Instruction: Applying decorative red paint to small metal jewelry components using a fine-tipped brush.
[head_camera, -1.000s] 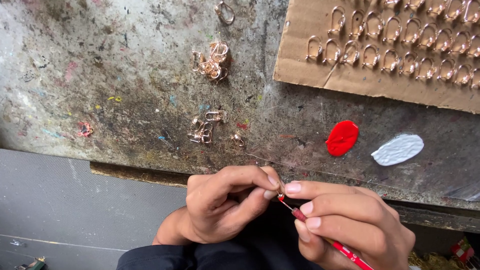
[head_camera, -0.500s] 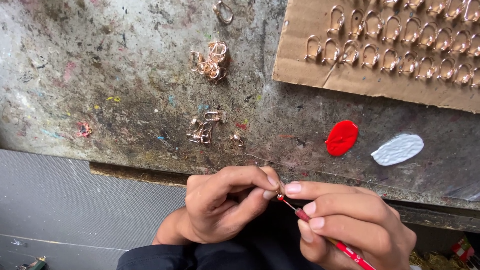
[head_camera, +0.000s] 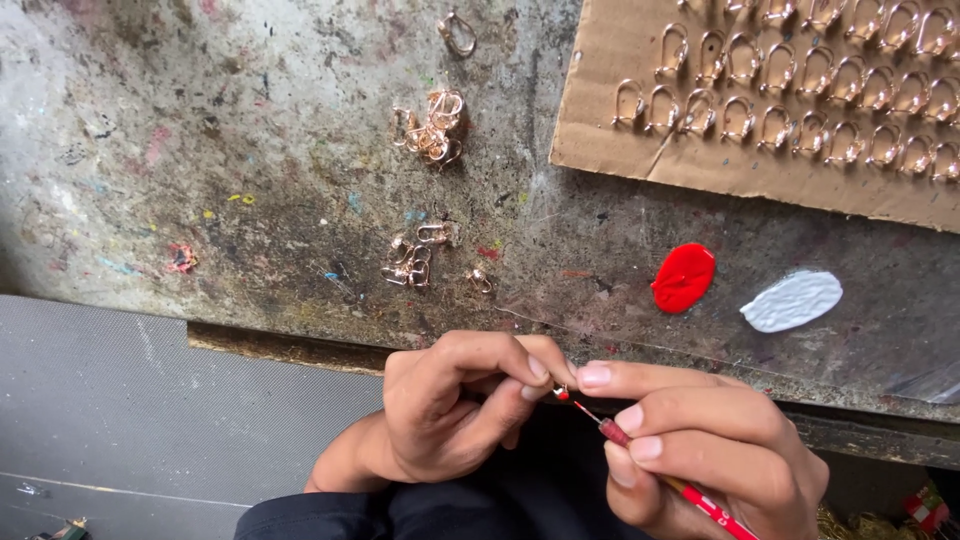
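Head view: your stained tabletop (head_camera: 250, 150) looks just as it did half a second ago, and neither hand has shifted. The cardboard sheet (head_camera: 620, 150) at the upper right carries rows of rose-gold hooks (head_camera: 760, 115). Your left hand (head_camera: 450, 410) is curled narrow, pinching a tiny piece too small to identify. Your right hand (head_camera: 710, 450) is closed around a thin red brush (head_camera: 640, 455), its tip touching that piece. Red paint blob (head_camera: 684, 277) and white paint blob (head_camera: 792, 300) sit just beyond.
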